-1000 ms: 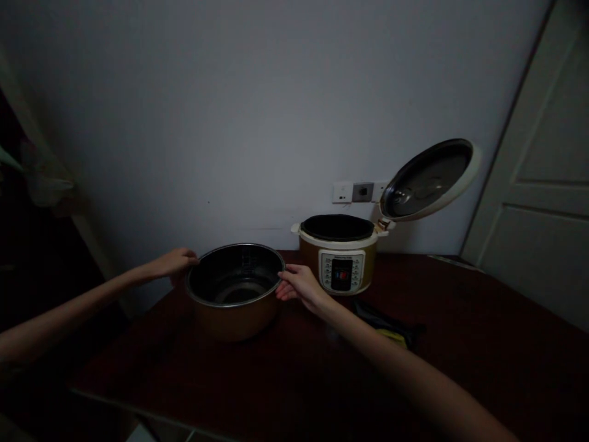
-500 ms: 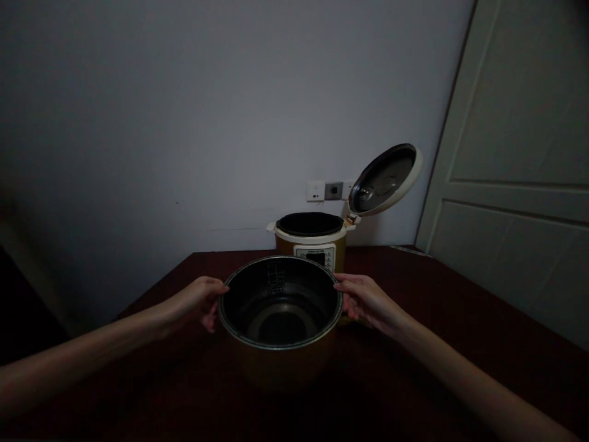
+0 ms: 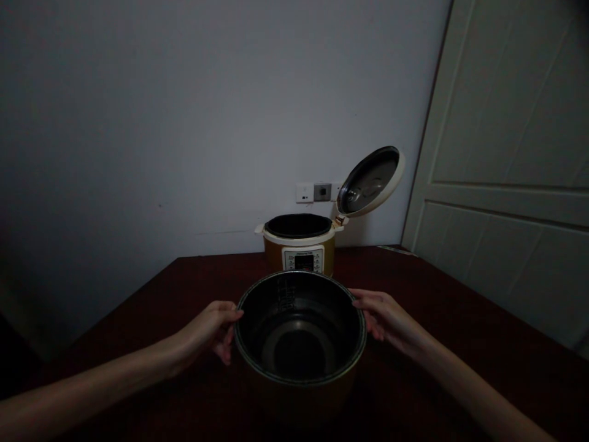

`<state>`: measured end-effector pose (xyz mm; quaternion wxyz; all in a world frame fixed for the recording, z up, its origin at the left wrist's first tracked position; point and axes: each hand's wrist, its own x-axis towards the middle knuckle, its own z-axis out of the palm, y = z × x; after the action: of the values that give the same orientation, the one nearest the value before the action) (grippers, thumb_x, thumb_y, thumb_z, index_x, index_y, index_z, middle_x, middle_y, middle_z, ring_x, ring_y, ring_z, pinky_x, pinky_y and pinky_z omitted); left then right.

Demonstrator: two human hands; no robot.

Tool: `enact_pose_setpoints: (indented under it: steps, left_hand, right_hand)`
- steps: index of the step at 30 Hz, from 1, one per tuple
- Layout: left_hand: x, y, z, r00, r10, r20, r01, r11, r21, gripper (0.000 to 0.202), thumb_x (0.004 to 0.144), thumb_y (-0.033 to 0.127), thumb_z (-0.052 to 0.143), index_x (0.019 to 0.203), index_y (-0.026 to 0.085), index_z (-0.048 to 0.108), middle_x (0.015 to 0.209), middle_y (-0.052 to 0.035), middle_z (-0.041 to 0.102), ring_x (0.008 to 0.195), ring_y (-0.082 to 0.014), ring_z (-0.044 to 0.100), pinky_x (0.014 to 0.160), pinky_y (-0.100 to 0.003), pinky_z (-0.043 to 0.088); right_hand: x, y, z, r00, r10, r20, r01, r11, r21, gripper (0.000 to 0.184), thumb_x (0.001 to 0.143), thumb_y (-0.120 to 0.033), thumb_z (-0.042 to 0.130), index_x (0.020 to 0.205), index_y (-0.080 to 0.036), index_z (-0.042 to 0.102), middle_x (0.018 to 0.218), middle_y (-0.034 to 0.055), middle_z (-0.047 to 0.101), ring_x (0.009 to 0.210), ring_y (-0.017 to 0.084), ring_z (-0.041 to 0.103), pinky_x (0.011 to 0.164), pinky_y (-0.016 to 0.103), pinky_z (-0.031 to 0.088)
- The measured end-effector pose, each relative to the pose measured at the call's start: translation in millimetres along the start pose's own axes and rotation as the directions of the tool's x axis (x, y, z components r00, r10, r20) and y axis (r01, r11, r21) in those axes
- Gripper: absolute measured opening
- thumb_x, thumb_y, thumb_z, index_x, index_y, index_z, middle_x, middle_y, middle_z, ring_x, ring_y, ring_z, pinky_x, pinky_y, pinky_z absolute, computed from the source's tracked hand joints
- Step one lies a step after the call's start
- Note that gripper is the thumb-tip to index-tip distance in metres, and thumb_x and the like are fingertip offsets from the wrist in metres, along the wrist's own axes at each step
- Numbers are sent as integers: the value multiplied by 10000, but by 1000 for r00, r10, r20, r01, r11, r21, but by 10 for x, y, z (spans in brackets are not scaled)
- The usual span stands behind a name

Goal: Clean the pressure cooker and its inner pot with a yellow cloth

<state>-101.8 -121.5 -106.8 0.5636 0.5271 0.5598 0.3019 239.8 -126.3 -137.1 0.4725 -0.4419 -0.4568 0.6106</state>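
Between my hands is a dark round inner pot [image 3: 301, 325] with a yellowish outer wall and scale marks inside. No contents show in it. My left hand [image 3: 216, 325] pinches its rim on the left, thumb over the edge. On the opposite side my right hand [image 3: 384, 316] grips the rim the same way. Behind the pot stands a yellow and white electric cooker [image 3: 299, 242], its control panel [image 3: 304, 259] facing me and partly covered below by the pot. The cooker's lid [image 3: 370, 182] is raised and tilts to the right. Whether the pot's base touches the table is too dark to tell.
The dark red table [image 3: 202, 276] reaches back to a pale wall [image 3: 184, 123]. Wall sockets [image 3: 322, 192] sit behind the cooker. A light panelled door [image 3: 501, 184] rises at the right. The room is dim.
Both hands have brought the inner pot nearer to me, away from the cooker, and more of the control panel shows. The view has also shifted slightly to the right.
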Motion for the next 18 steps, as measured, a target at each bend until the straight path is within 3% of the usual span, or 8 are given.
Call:
enact_pose_setpoints:
  steps: [9, 18]
  left_hand:
    - [14, -77, 147, 1000, 8, 22, -7, 1000, -14, 325, 669, 471, 623, 594, 202, 458, 418, 28, 514, 337, -142, 508, 366, -269, 453]
    - [70, -216, 169, 997, 58, -42, -60, 997, -38, 294, 718, 454, 616, 723, 185, 498, 570, 4, 603, 486, -159, 596, 462, -298, 511]
  right_hand:
    - [19, 97, -139, 1000, 13, 13, -13, 999, 36, 603, 771, -219, 613, 1321, -32, 451, 460, 9, 618, 317, 81, 523, 298, 107, 398]
    - [-34, 103, -87, 1000, 13, 19, -14, 999, 31, 620, 746, -248, 650, 1293, -25, 463, 466, 22, 623, 321, 94, 527, 299, 126, 396]
